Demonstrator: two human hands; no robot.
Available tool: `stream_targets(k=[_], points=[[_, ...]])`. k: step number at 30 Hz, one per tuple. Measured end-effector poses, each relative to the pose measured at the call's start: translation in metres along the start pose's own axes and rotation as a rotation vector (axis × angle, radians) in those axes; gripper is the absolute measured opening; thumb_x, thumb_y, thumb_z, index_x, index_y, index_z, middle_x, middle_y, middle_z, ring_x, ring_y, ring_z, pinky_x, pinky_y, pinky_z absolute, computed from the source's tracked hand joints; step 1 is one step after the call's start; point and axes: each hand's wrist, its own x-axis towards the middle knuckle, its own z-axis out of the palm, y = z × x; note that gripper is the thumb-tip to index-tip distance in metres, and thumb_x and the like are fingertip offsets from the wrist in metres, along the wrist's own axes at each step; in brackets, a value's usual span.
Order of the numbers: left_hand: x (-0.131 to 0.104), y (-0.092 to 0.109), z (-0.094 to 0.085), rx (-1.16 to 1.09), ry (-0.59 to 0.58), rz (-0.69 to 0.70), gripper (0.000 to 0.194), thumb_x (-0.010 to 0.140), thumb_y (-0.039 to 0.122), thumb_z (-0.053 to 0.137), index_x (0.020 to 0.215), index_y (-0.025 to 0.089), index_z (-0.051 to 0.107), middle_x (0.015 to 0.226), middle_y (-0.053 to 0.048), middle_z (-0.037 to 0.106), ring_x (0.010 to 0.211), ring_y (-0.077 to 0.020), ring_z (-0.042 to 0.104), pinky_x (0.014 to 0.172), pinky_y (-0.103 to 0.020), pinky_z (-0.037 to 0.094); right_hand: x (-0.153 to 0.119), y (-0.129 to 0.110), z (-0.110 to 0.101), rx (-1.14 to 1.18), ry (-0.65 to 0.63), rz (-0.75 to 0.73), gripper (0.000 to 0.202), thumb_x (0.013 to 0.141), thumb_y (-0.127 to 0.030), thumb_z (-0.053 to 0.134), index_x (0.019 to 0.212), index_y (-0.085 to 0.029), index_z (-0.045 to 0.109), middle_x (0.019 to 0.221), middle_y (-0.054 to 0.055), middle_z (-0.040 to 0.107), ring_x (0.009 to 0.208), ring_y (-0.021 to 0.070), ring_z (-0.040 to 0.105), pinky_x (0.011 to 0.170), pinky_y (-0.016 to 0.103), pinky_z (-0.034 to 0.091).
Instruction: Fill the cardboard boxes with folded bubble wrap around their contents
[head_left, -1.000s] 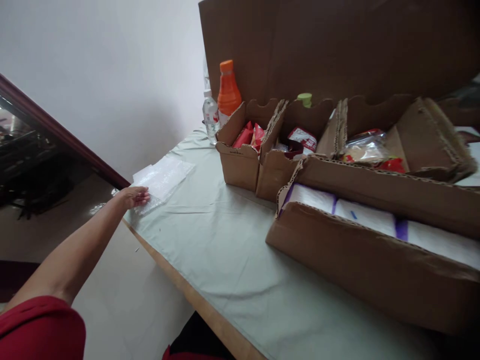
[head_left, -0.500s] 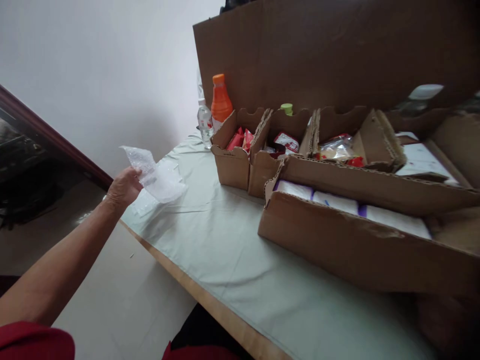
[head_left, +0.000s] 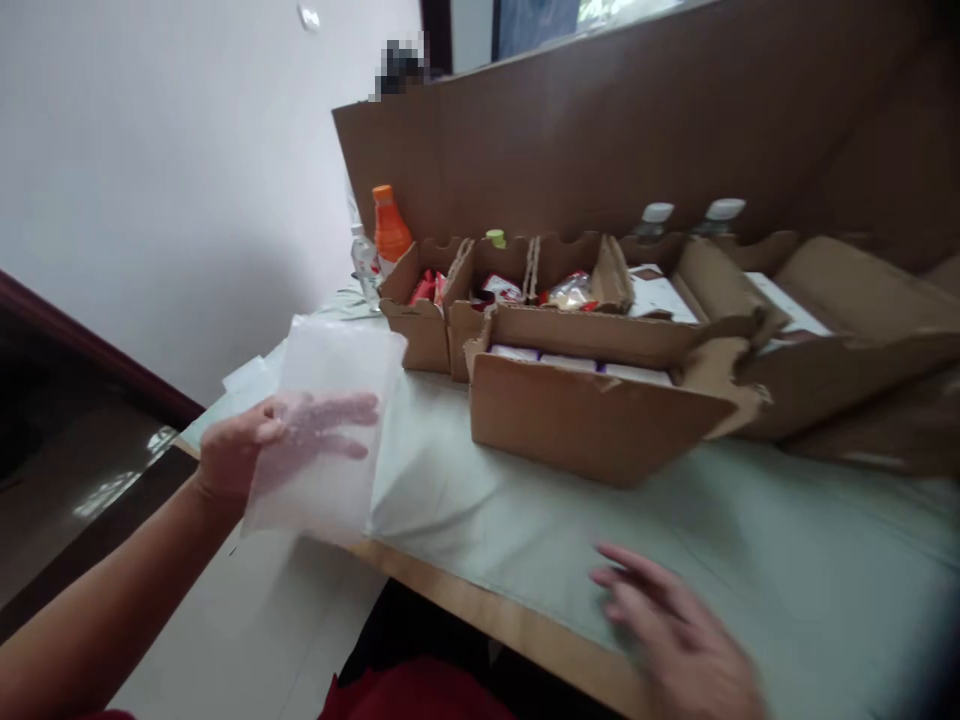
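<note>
My left hand pinches a translucent bubble wrap bag by its side, over the left end of the table. Its fingers show through the plastic, stretched out behind or inside it; I cannot tell which. Low on the right, my right hand, slightly blurred, hovers at the table's front edge with its fingers apart and nothing in them. Another piece of clear wrap lies on the table's left end, partly behind the held bag.
A cardboard box with white and purple packs stands mid-table. Behind it is a row of cardboard bins with red packets and white boxes. An orange bottle and a clear bottle stand at the back left, before a tall cardboard panel.
My left hand has lifted the bubble wrap bag toward me and right, and it now hangs flat. My right hand has come into clear view. The camera has turned right.
</note>
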Motion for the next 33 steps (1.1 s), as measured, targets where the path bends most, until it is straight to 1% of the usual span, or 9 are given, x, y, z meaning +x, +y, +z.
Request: stream_targets(k=[5,7,10,15,19,22,25,28,33], points=[[-0.022,-0.036,0.017,0.053,-0.372,-0.193,0.077,0.039,0.072,0.081,0.099,0.023,0.079,0.101,-0.015,0.078,0.085,-0.0425,0.073,0.073,-0.057,0.058,0.005,-0.032,0.079,0.53,-0.325,0.169,0.096,0.08,-0.078,0.068,0.157,-0.026,0.042,0.161,0.018,0.046,0.144,0.0355,0.051,0.108,0.05,0.053],[-0.025,-0.055,0.017,0.1,-0.399,-0.118,0.078,0.042,0.08,0.074,0.095,0.024,0.078,0.087,-0.014,0.077,0.084,-0.0424,0.072,0.072,-0.056,0.057,0.009,-0.042,0.096,0.73,-0.386,0.184,0.111,0.069,-0.085,0.072,0.157,-0.025,0.041,0.163,0.019,0.043,0.148,0.0371,0.045,0.113,0.053,0.046],[-0.02,-0.076,0.019,0.159,-0.311,0.022,0.072,0.048,0.092,0.061,0.073,0.025,0.072,0.075,-0.012,0.073,0.086,-0.0421,0.07,0.07,-0.055,0.055,0.009,-0.05,0.1,0.944,-0.472,0.282,0.102,0.062,-0.079,0.081,0.144,-0.024,0.057,0.144,0.017,0.063,0.13,0.0347,0.062,0.107,0.05,0.051],[-0.001,-0.086,0.032,0.239,-0.32,0.037,0.056,0.058,0.07,0.079,0.053,0.021,0.052,0.073,-0.008,0.071,0.079,-0.0305,0.067,0.071,-0.043,0.053,-0.001,-0.047,0.063,0.795,-0.25,0.433,0.05,0.066,-0.061,0.088,0.092,-0.02,0.076,0.09,0.006,0.077,0.08,0.0212,0.069,0.077,0.033,0.058],[0.013,-0.116,0.054,0.447,-0.195,0.027,0.035,0.071,0.049,0.076,0.063,0.021,0.056,0.064,-0.001,0.062,0.064,-0.017,0.056,0.064,-0.03,0.045,-0.002,-0.032,0.026,0.322,-0.098,0.366,0.04,0.078,-0.057,0.079,0.089,-0.018,0.077,0.079,0.004,0.073,0.068,0.0171,0.063,0.062,0.027,0.051],[0.019,-0.145,0.075,0.518,-0.245,-0.028,0.033,0.073,0.05,0.07,0.063,0.023,0.054,0.059,0.001,0.058,0.057,-0.0153,0.052,0.057,-0.028,0.041,-0.006,-0.021,0.013,-0.077,0.027,0.292,0.034,0.084,-0.053,0.07,0.088,-0.019,0.075,0.072,0.002,0.069,0.066,0.0175,0.061,0.063,0.028,0.051],[0.023,-0.155,0.083,0.638,-0.233,-0.008,0.03,0.075,0.052,0.07,0.071,0.023,0.06,0.06,0.0,0.063,0.057,-0.0178,0.057,0.057,-0.03,0.043,-0.015,-0.014,0.007,-0.271,0.144,0.294,0.045,0.088,-0.053,0.067,0.115,-0.018,0.073,0.079,0.004,0.073,0.069,0.0191,0.065,0.066,0.031,0.055],[0.021,-0.15,0.067,0.846,-0.164,0.1,0.031,0.079,0.052,0.07,0.093,0.025,0.068,0.065,0.0,0.068,0.056,-0.0197,0.059,0.057,-0.032,0.044,-0.03,-0.009,-0.01,-0.303,0.2,0.233,0.056,0.095,-0.049,0.063,0.14,-0.017,0.06,0.101,0.01,0.077,0.078,0.0204,0.071,0.071,0.034,0.06],[0.001,-0.147,0.029,1.148,-0.382,0.62,0.032,0.094,0.035,0.06,0.125,0.028,0.065,0.112,-0.01,0.075,0.095,-0.0269,0.072,0.078,-0.038,0.058,-0.069,0.002,-0.05,-0.598,0.039,-0.2,0.055,0.099,-0.025,0.057,0.153,-0.028,0.05,0.133,0.012,0.069,0.117,0.0282,0.069,0.098,0.047,0.059]])
